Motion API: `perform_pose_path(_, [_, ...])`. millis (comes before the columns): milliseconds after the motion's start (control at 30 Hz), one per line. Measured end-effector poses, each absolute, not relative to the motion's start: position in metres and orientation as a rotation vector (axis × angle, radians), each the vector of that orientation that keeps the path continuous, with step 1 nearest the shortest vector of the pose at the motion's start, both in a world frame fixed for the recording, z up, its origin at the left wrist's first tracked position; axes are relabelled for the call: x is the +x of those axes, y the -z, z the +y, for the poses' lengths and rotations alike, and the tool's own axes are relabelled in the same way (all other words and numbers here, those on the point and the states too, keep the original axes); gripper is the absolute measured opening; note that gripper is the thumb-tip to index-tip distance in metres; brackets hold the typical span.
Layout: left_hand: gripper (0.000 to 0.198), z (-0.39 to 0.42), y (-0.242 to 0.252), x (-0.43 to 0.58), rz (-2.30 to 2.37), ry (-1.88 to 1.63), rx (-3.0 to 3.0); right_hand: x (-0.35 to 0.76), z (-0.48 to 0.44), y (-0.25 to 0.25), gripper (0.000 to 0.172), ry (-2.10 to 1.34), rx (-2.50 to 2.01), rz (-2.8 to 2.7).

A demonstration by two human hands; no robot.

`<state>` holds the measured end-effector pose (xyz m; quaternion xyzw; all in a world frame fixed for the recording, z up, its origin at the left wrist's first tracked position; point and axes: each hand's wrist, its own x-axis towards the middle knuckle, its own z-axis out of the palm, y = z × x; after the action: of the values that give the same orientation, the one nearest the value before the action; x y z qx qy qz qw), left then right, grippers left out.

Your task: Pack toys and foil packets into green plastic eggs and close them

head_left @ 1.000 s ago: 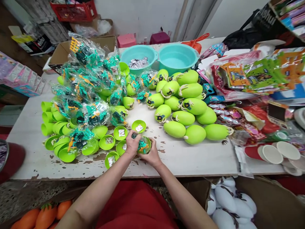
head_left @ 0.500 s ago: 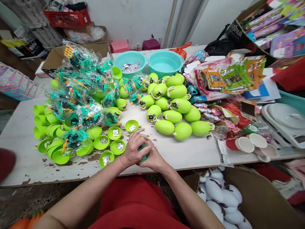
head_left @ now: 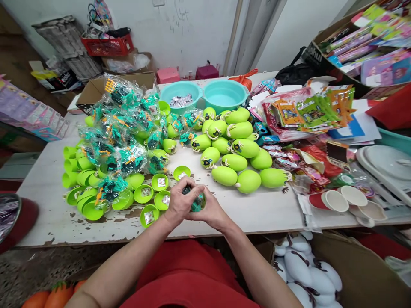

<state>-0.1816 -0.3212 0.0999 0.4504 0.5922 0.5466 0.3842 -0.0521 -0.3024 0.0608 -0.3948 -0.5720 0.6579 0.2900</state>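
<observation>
My left hand (head_left: 180,202) and my right hand (head_left: 212,209) meet above the front of the table. Both are closed around a small bagged toy (head_left: 197,204), dark and teal in clear plastic, mostly covered by my fingers. Just left of them stand several green egg halves (head_left: 144,199), open side up, each with a small silver-and-white packet (head_left: 161,182) inside. Beyond these lies a heap of bagged toys (head_left: 130,159), teal and orange in clear bags. Several closed green eggs (head_left: 248,182) lie together to the right, some with cream-coloured strands and dark patches.
Two turquoise basins (head_left: 224,95) stand at the back, the left one holding small packets. Snack-like pouches (head_left: 316,109), paper cups (head_left: 334,201) and a white scale (head_left: 387,164) crowd the right side. A red bucket (head_left: 29,220) is by the left edge. White plush-like pieces (head_left: 300,269) fill a box below.
My hands stay together on the bagged toy, with the left fingers now bent more tightly over it. The view has swung slightly left, bringing the red bucket further into sight.
</observation>
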Motion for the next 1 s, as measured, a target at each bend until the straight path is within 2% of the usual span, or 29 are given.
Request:
perform_pose_path(67, [0.021, -0.323, -0.1, -0.18, 1.458, -1.41, 1.123, -0.048, -0.297, -0.067, 0.099, -1.909, -0.936, -1.438])
perform_pose_path(133, [0.017, -0.325, -0.101, -0.18, 1.376, -1.353, 1.127, -0.044, -0.292, -0.072, 0.101, -2.017, -0.816, -1.448])
perform_pose_path(267, [0.025, -0.322, -0.108, -0.182, 1.171, -1.191, 1.263, -0.043, -0.289, -0.077, 0.077, -2.044, -0.823, -1.585])
perform_pose_path(367, [0.029, -0.315, -0.11, -0.19, 1.117, -1.22, 1.285, -0.049, -0.29, -0.076, 0.062, -1.956, -0.983, -1.622])
perform_pose_path(600, [0.053, -0.324, -0.105, -0.211, 1.402, -1.482, 0.936, -0.073, -0.289, -0.072, 0.059, -1.4, -1.202, -1.785])
perform_pose_path(667, [0.044, -0.327, -0.104, -0.207, 1.503, -1.418, 0.961, -0.077, -0.289, -0.071, 0.064, -1.322, -1.181, -1.822])
perform_pose_path(733, [0.03, -0.328, -0.105, -0.204, 1.564, -1.393, 0.934, -0.078, -0.292, -0.072, 0.083, -1.349, -1.143, -1.822])
perform_pose_path(833, [0.025, -0.326, -0.109, -0.205, 1.555, -1.413, 0.884, -0.079, -0.296, -0.077, 0.107, -1.528, -1.11, -1.804])
perform_pose_path(900, [0.015, -0.325, -0.111, -0.208, 1.565, -1.383, 1.001, -0.081, -0.296, -0.081, 0.107, -1.649, -1.031, -1.793])
perform_pose_path(1000, [0.019, -0.322, -0.112, -0.212, 1.649, -1.406, 1.161, -0.087, -0.294, -0.083, 0.086, -1.663, -0.966, -1.797])
